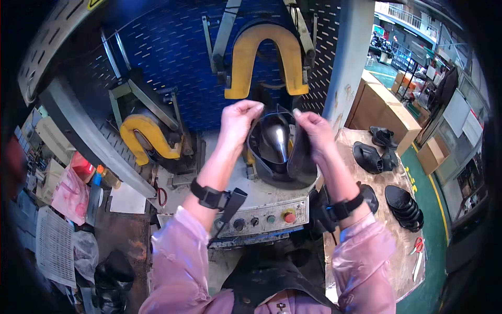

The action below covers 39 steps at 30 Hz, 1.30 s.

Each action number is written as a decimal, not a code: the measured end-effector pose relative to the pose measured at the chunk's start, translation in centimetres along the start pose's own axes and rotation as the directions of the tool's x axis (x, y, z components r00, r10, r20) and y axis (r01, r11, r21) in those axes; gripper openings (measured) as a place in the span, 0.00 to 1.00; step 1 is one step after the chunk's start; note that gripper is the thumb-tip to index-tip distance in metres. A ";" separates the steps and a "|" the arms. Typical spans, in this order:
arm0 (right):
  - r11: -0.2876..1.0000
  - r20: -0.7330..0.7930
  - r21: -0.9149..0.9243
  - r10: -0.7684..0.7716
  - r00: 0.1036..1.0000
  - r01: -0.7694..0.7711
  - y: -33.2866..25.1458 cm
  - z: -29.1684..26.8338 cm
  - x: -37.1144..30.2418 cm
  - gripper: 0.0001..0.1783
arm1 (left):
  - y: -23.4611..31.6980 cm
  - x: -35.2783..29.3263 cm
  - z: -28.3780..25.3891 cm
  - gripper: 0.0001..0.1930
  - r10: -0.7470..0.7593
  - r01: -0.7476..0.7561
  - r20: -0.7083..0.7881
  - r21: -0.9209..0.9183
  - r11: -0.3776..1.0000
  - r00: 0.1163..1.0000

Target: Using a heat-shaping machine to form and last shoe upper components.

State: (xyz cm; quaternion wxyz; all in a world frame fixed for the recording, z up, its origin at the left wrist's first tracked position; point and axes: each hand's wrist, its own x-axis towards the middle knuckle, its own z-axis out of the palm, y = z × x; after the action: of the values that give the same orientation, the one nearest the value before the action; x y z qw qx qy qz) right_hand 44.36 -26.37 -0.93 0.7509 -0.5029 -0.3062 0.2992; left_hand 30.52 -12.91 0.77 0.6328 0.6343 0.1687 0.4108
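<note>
Your left hand (238, 120) and right hand (314, 133) pinch the rim of a black shoe upper (293, 157), stretched between them over the shiny metal form (275, 141). It looks light, pliable leather, best held at its edges.

Matt black leather shoe upper (293, 152) wraps a glossy polished metal form (275, 140).

Above hands: yellow U-shaped pad (265, 57) hangs close, little headroom | between left hand (236, 124) and right hand (312, 133): black shoe piece (293, 157) over shiny metal form (275, 140) fills gap | left: second yellow pad (146, 138) with metal bracket blocks | right: grey pillar (351, 57) near; table (361, 251) holds black shoe parts (403, 205), bare patch by scissors (418, 246) | below: control panel (261, 219) clear of hands.
</note>
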 end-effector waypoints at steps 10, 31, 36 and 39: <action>0.996 -0.187 -0.077 0.029 0.982 -0.044 3.7 0.0 0.4 0.12 | -2.5 0.9 0.5 0.11 -0.042 0.065 -0.091 0.268 0.961 0.995; 0.871 -0.431 0.477 0.349 0.832 -0.118 20.1 0.0 -7.0 0.23 | -0.9 -3.5 2.3 0.32 0.493 -0.652 0.429 0.437 0.620 0.757; 0.989 -0.476 -0.083 -0.149 0.867 0.125 25.2 0.2 -1.8 0.28 | -2.2 -5.2 2.2 0.33 0.582 -0.736 0.451 0.441 0.514 0.677; 0.932 -0.384 0.261 -0.140 0.913 0.252 29.6 -9.2 2.5 0.20 | -2.0 -7.3 4.4 0.32 0.615 -0.736 0.407 0.321 0.596 0.675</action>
State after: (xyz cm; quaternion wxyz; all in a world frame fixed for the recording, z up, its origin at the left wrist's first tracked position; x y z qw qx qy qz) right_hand 48.79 -20.41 -31.15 0.8890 -0.3934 -0.1635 0.1680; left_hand 29.94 -20.88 -2.77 0.2737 0.8276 -0.0771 0.4839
